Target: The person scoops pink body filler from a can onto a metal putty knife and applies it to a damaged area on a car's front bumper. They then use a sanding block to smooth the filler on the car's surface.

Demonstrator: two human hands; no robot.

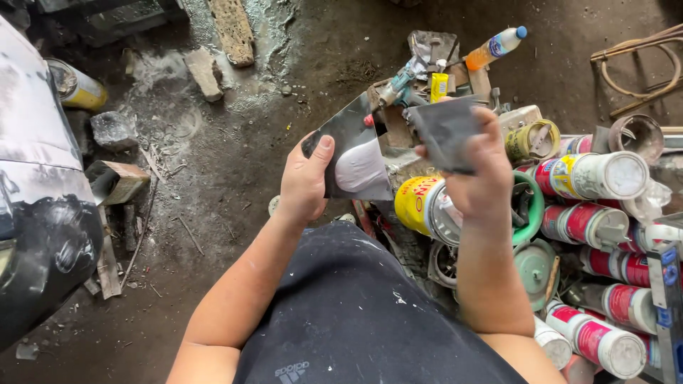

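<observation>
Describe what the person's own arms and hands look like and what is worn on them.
Both arms are bare from the upper arm down: no sleeves reach them, and no gloves, watch or rings show. The left hand and right hand are bare, with short nails. Above them, the dark sleeveless top carries pale paint-like specks.
</observation>
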